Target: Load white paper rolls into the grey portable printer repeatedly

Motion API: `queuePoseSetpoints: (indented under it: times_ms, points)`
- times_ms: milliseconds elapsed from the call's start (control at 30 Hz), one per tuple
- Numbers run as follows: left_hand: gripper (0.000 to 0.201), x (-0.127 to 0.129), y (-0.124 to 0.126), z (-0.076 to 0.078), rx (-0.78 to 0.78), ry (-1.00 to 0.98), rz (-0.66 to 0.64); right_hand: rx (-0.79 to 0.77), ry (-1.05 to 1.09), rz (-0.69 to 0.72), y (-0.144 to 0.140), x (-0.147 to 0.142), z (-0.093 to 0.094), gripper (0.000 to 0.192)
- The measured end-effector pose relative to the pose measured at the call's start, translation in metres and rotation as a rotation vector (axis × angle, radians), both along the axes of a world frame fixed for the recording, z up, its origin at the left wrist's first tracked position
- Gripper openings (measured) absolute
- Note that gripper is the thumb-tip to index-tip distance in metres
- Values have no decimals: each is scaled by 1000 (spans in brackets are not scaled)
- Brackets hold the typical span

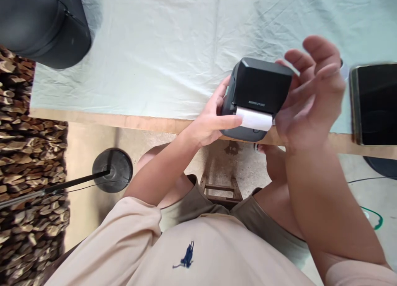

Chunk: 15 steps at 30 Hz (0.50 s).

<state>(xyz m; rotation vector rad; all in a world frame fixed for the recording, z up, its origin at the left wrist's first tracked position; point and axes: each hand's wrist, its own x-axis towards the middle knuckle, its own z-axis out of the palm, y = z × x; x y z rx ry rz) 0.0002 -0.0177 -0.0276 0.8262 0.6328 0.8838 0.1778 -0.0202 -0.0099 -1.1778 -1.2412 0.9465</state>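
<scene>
Left hand (211,118) grips the NIIMBOT label printer (263,83) above the worktop's near edge (124,121), thumb against the white label paper (257,119); right hand (313,93) is loosely spread above that edge. Slack grip could drop the printer; thumb pressure could crease the paper.

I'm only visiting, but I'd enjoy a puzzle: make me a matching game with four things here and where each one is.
1. Printer
2. White paper
3. Firewood
4. Round black base

A. Stacked along the picture's left edge
B. Standing on the floor
C. Poking out of the printer
D. Held in the left hand

Pairs: 1-D, 2-C, 3-A, 4-B
</scene>
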Motion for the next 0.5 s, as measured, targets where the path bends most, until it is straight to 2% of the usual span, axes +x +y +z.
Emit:
queuePoseSetpoints:
  times_ms: [100,200,400,467,500]
  points:
    - [60,2,-4,7,-11,-95,46,-44,7,162,-3,-5,2,57]
    - [52,4,-7,12,-52,-87,84,-69,-32,296,-8,-11,7,71]
    - [30,7,-6,14,-57,-48,72,-119,-43,288,-10,-13,8,75]
    - [25,7,-5,15,-63,-97,70,-77,-138,272,-10,-12,6,72]
    - [25,8,-4,16,-80,-131,68,-35,-255,246,-10,-12,5,68]
